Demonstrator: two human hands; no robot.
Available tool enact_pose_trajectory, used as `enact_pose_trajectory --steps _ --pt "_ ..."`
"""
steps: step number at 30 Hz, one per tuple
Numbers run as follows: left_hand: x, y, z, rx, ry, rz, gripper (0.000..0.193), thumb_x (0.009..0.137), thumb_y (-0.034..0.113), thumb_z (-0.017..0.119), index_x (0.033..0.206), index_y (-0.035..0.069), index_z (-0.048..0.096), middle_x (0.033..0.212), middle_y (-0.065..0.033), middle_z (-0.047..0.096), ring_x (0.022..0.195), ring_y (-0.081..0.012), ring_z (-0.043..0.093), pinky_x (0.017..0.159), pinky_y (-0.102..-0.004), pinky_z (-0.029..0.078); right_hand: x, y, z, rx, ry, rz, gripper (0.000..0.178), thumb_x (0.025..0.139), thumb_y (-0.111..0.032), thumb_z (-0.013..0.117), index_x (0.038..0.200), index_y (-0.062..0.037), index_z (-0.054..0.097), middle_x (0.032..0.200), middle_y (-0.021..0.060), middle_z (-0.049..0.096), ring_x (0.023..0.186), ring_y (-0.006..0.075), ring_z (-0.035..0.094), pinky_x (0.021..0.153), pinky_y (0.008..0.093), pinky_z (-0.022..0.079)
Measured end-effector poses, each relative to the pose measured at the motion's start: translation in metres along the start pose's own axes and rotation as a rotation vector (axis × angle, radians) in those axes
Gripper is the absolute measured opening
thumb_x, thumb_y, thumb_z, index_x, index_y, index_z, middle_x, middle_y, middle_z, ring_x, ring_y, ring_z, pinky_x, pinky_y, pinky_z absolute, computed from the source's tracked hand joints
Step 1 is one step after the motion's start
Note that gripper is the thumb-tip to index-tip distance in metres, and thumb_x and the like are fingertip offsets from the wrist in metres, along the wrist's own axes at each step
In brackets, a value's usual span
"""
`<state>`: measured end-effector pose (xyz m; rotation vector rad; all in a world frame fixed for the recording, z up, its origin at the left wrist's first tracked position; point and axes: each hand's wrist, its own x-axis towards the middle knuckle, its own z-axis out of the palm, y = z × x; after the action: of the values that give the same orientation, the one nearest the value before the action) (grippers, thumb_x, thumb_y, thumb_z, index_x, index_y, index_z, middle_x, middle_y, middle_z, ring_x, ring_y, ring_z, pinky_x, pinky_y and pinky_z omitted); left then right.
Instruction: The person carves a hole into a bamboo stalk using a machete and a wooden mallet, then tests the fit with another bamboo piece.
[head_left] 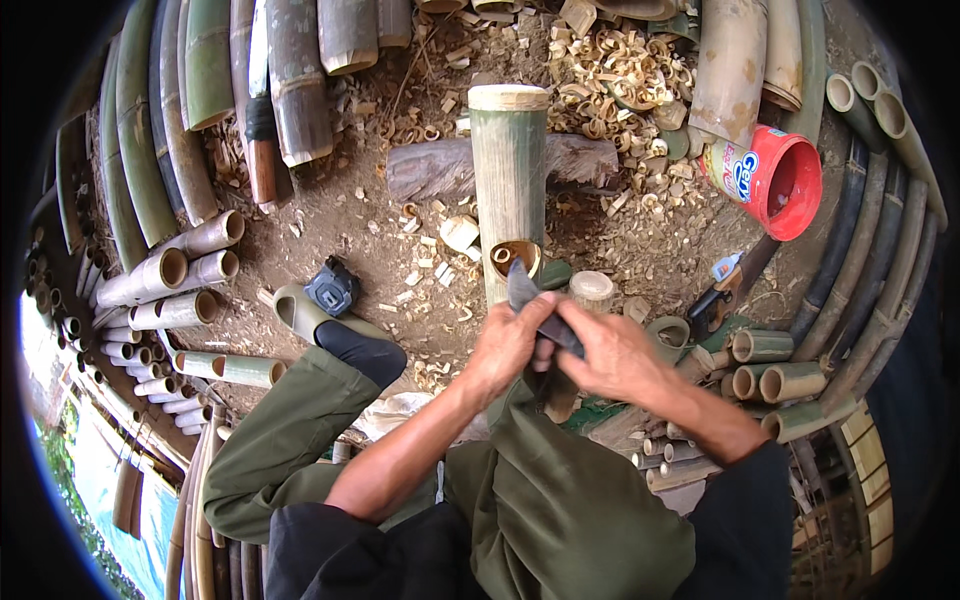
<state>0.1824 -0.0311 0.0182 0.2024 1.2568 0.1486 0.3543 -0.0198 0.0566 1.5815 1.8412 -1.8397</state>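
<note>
A greenish bamboo tube [510, 170] stretches away from me, its middle resting across a dark log [430, 168]. A hole with a pale curled shaving inside is cut in its upper side near me. Both hands are closed on a dark grey knife [525, 288], whose tip is at this hole. My left hand [505, 345] presses its thumb along the flat of the blade. My right hand [615, 352] grips the knife's rear part, and its fingers hide the handle. My raised knee is just below the hands.
Curled shavings [620, 90] litter the dirt floor. At left lie a tape measure [332, 288] and my sandalled foot [300, 312]. A red bucket [795, 185] lies tipped at right, near a saw [740, 285]. A wooden-handled blade [262, 150] and bamboo poles [185, 265] surround the spot.
</note>
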Motion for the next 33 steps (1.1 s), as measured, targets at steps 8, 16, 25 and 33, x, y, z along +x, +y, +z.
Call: enact_pose_trajectory --steps 8,16,25,33 --pt "0.009 -0.029 0.027 -0.860 -0.282 -0.045 0.044 0.102 0.039 0.048 0.129 0.006 0.056 0.079 -0.0039 0.058 0.071 -0.0158 0.057 0.067 -0.0319 0.046 0.024 -0.014 -0.051 -0.564 -0.244 -0.149 0.022 0.079 -0.016 0.063 0.094 0.0010 0.060 0.074 0.0139 0.069 0.070 0.0321 0.070 0.060 0.0409 0.054" --pt "-0.004 -0.010 0.000 -0.195 0.106 -0.076 0.039 0.098 0.029 0.051 0.083 -0.004 0.067 0.056 -0.0110 0.058 0.045 -0.0196 0.053 0.047 -0.0331 0.043 0.014 0.002 0.017 0.107 -0.086 0.081 0.027 0.080 -0.010 0.060 0.105 -0.0056 0.053 0.080 0.0171 0.069 0.073 0.0407 0.066 0.065 0.0457 0.054" --pt "-0.002 0.011 -0.031 0.709 0.201 0.168 0.029 0.091 0.023 0.049 0.082 0.001 0.065 0.071 -0.0309 0.058 0.069 -0.0476 0.061 0.058 -0.0524 0.046 0.024 -0.009 0.088 0.496 0.281 0.103 0.034 0.081 -0.009 0.063 0.111 0.0013 0.050 0.080 0.0268 0.064 0.080 0.0469 0.064 0.066 0.0493 0.051" --pt "0.012 0.017 -0.037 0.889 0.215 0.207 0.039 0.086 0.024 0.053 0.073 -0.010 0.064 0.069 -0.0353 0.060 0.070 -0.0477 0.066 0.062 -0.0504 0.053 0.034 -0.010 0.100 0.382 0.384 0.177 0.032 0.079 -0.006 0.063 0.109 0.0009 0.051 0.080 0.0276 0.064 0.077 0.0464 0.064 0.065 0.0501 0.051"
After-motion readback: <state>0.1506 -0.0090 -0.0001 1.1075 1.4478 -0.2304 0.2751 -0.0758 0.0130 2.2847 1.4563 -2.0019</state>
